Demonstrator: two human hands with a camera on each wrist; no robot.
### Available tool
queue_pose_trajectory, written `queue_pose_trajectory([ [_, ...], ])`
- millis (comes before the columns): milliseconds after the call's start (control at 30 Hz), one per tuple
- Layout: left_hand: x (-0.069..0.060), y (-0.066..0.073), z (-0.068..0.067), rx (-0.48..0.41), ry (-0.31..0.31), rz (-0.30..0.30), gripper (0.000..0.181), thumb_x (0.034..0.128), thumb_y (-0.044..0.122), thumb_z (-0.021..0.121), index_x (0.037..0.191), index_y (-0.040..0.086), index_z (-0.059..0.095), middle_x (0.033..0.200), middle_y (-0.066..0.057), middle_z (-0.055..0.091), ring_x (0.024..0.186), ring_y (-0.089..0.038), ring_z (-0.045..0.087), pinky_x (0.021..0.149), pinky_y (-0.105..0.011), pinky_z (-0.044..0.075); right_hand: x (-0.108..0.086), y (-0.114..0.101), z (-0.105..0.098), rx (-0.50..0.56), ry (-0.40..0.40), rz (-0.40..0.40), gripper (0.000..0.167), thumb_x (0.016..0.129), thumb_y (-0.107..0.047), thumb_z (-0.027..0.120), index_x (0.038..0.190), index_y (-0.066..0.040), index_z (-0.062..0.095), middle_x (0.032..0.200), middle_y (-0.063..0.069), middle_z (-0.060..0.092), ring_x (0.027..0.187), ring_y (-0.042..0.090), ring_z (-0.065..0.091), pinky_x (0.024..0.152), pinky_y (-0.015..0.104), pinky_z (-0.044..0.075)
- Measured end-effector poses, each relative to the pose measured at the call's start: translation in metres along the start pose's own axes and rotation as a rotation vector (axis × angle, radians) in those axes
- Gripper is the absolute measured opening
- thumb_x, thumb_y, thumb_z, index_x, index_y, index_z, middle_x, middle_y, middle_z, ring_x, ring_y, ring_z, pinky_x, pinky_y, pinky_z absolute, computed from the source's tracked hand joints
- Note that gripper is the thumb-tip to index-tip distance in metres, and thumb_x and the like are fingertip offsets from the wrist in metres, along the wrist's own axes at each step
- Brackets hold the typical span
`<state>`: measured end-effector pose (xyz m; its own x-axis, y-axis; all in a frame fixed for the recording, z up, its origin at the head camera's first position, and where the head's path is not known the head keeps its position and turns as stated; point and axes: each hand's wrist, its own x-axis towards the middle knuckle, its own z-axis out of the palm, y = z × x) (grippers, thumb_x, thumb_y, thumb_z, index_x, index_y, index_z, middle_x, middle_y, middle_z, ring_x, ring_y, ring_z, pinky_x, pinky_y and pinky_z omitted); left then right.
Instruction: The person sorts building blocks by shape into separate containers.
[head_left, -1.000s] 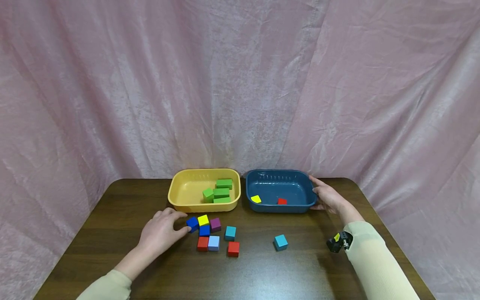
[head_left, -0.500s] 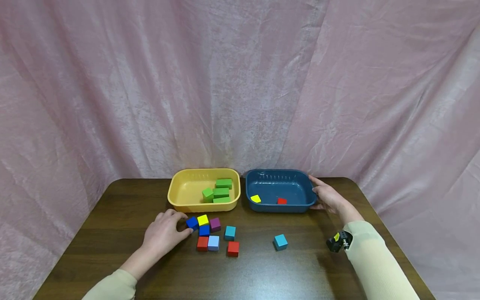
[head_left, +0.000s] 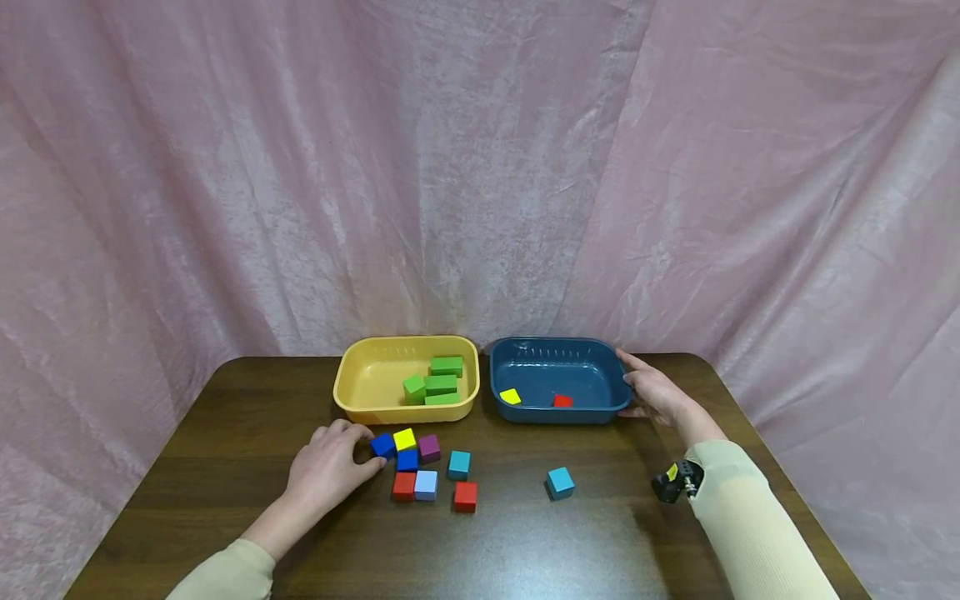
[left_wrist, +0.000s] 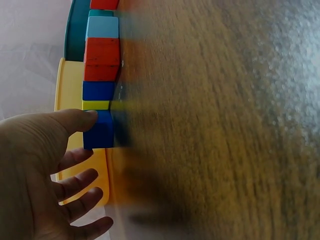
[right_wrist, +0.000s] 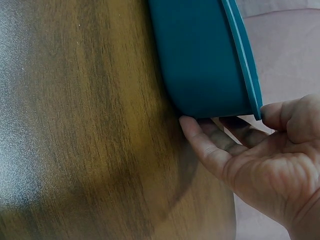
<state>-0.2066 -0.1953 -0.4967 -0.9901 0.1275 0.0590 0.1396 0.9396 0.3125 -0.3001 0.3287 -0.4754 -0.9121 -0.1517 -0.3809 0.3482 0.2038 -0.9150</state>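
Note:
In the head view my left hand (head_left: 326, 471) is at the left end of a cluster of cubes, with thumb and forefinger pinching a dark blue cube (head_left: 382, 446). The left wrist view has that blue cube (left_wrist: 100, 131) under the thumb tip, the other fingers spread below it. Touching or close by are a yellow cube (head_left: 404, 439), a second blue cube (head_left: 407, 461) and a purple cube (head_left: 429, 448). My right hand (head_left: 656, 396) holds the right end of a dark blue tray (head_left: 557, 415); in the right wrist view its fingertips meet the tray's wall (right_wrist: 205, 65) and rim.
Left of the blue tray stands a yellow tray (head_left: 405, 415) with several green blocks (head_left: 441, 385). The blue tray contains a yellow cube (head_left: 510, 397) and a red cube (head_left: 562, 401). Nearer lie red cubes (head_left: 465, 497), a light blue cube (head_left: 426, 486) and teal cubes (head_left: 560, 482). A pink curtain (head_left: 480, 167) hangs behind.
My left hand has shifted slightly right, closing in around the blue cube, then stays there. The right hand keeps its place at the blue tray.

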Motion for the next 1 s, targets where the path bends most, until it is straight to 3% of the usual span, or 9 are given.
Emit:
queue_pose_trajectory([
  [433, 0.0, 0.0, 0.001, -0.019, 0.012, -0.007, 0.039, 0.0826, 0.043, 0.084, 0.108, 0.017, 0.072, 0.111, -0.009, 0.062, 0.099, -0.031, 0.055, 0.073, -0.047, 0.052, 0.01, 0.005, -0.007, -0.016, 0.016, 0.023, 0.072, 0.101, -0.005, 0.029, 0.166, -0.025, 0.01, 0.166, 0.027, 0.002, 0.141, 0.054, 0.031, 0.095, 0.065, 0.048],
  [567, 0.001, -0.001, 0.002, -0.028, 0.011, -0.013, 0.038, 0.0832, 0.043, 0.083, 0.108, 0.016, 0.072, 0.113, -0.01, 0.062, 0.099, -0.03, 0.055, 0.074, -0.048, 0.052, 0.014, 0.008, -0.01, -0.01, 0.0, 0.021, 0.072, 0.1, -0.005, 0.027, 0.166, -0.023, 0.006, 0.166, 0.029, -0.001, 0.141, 0.056, 0.028, 0.094, 0.064, 0.049],
  [1000, -0.004, -0.007, 0.001, -0.052, 0.043, -0.001, 0.037, 0.0844, 0.04, 0.082, 0.112, 0.017, 0.073, 0.118, -0.011, 0.063, 0.103, -0.033, 0.056, 0.077, -0.053, 0.052, 0.002, 0.0, 0.0, -0.001, 0.014, 0.026, 0.067, 0.106, -0.003, 0.022, 0.166, -0.024, 0.001, 0.166, 0.03, -0.002, 0.141, 0.057, 0.029, 0.097, 0.067, 0.045],
])
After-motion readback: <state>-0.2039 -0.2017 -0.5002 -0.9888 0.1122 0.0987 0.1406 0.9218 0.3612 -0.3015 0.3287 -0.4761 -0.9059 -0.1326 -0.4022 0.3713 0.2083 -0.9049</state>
